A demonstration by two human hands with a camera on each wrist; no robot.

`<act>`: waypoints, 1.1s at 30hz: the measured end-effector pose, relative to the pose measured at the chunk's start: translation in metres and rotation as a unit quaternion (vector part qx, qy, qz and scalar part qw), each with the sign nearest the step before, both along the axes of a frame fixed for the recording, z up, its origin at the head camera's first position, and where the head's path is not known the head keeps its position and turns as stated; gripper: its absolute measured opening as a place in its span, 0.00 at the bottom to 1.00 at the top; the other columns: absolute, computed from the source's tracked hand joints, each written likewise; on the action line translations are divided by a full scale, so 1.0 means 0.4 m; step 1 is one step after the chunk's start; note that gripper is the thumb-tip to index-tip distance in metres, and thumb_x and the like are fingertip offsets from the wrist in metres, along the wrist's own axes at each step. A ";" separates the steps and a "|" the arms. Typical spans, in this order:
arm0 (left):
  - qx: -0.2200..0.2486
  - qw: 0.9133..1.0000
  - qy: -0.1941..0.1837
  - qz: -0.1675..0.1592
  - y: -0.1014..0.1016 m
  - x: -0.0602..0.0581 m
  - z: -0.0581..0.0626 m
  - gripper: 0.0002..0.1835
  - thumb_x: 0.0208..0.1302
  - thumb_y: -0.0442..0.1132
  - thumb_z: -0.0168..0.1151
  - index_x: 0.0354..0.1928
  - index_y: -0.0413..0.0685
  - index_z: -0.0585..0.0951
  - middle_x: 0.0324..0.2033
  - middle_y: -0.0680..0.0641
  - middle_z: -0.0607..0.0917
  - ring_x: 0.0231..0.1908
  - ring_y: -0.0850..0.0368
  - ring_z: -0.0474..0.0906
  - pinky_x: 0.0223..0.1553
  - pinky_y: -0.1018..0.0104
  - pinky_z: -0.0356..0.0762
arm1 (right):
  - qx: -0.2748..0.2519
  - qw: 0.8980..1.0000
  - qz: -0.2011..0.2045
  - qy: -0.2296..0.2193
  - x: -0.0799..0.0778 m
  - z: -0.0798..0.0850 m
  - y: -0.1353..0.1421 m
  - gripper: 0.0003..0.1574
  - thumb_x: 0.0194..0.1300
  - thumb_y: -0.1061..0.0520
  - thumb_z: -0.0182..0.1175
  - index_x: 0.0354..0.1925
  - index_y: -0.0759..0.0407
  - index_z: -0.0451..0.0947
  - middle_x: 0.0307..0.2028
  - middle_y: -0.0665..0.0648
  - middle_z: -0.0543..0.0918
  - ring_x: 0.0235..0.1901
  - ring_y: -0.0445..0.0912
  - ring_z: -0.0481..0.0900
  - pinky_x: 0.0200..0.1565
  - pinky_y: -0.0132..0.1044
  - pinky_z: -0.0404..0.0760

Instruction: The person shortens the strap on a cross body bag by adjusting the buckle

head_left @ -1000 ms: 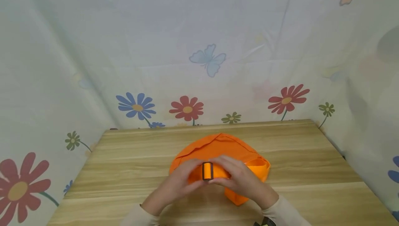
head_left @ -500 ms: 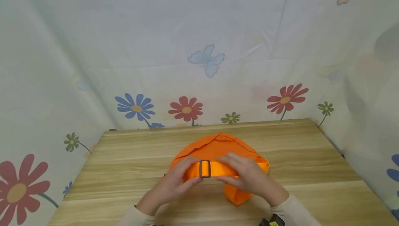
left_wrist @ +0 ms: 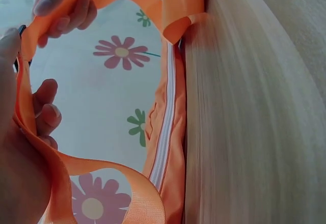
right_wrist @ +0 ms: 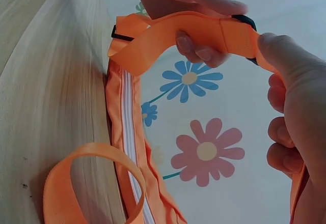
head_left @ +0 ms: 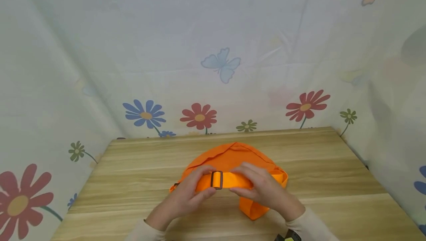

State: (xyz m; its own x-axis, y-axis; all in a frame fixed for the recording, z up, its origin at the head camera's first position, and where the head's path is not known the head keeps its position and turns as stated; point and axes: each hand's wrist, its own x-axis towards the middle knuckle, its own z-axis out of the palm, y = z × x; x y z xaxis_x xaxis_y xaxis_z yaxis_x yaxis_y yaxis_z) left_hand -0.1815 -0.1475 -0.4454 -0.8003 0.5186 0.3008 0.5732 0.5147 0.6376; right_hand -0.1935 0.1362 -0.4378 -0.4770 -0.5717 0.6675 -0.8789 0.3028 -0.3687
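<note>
An orange waist bag (head_left: 233, 156) lies on the table, its white zipper (left_wrist: 167, 112) showing in both wrist views. Above its near side, my two hands hold a stretch of its orange strap (head_left: 234, 180). My left hand (head_left: 186, 193) pinches the strap right beside a dark slider buckle (head_left: 221, 180). To the buckle's right, my right hand (head_left: 266, 189) grips the strap between thumb and fingers, a short length of webbing lying between the hands. A loose loop of strap (head_left: 253, 208) hangs below my right hand. In the right wrist view another black buckle (right_wrist: 122, 34) sits at the bag's end.
The wood-grain table (head_left: 139, 167) extends around the bag on all sides. Behind it and at both sides hangs a pale backdrop (head_left: 159, 48) printed with flowers and a butterfly. A dark watch-like device (head_left: 288, 236) is by the right cuff.
My hands, both at the buckle a second ago, have moved apart. The buckle has shifted slightly left with my left hand, and more strap shows between the hands.
</note>
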 end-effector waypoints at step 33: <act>0.021 0.999 -0.018 0.026 0.015 0.005 -0.001 0.22 0.77 0.55 0.66 0.67 0.65 0.75 0.61 0.57 0.85 0.62 0.53 0.81 0.68 0.35 0.77 | 0.019 0.999 -0.029 0.019 0.006 -0.014 -0.002 0.27 0.68 0.51 0.77 0.60 0.56 0.82 0.45 0.48 0.84 0.33 0.35 0.77 0.38 0.19 0.79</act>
State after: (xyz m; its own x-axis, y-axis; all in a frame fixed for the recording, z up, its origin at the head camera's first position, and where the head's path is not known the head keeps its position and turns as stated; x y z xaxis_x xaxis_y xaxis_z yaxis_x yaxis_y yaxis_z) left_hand -0.1794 -0.1414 -0.4459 -0.8371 0.4627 0.2918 0.5218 0.5153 0.6799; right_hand -0.1913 0.1355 -0.4435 -0.4846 -0.5688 0.6646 -0.8726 0.3672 -0.3220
